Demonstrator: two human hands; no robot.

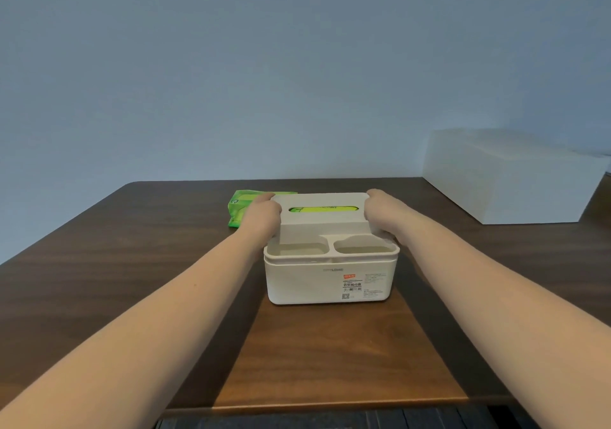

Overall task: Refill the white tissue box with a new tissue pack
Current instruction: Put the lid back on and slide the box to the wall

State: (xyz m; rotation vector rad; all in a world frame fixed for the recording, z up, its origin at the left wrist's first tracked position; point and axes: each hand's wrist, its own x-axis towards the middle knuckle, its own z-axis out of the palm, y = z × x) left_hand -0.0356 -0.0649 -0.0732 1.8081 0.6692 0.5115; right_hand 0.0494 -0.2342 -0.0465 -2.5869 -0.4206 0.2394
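Crosswise, tissue box (pixel 330 263), label nearside.

Two bare forearms, no sleeves in view, left hand (pixel 264 217) and right hand (pixel 380 213) without rings, watch or gloves

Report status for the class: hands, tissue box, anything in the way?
Left hand and right hand each grip an end of the tissue box lid. Green shows through the slot. Another green tissue pack lies behind-left. Nothing obstructing.
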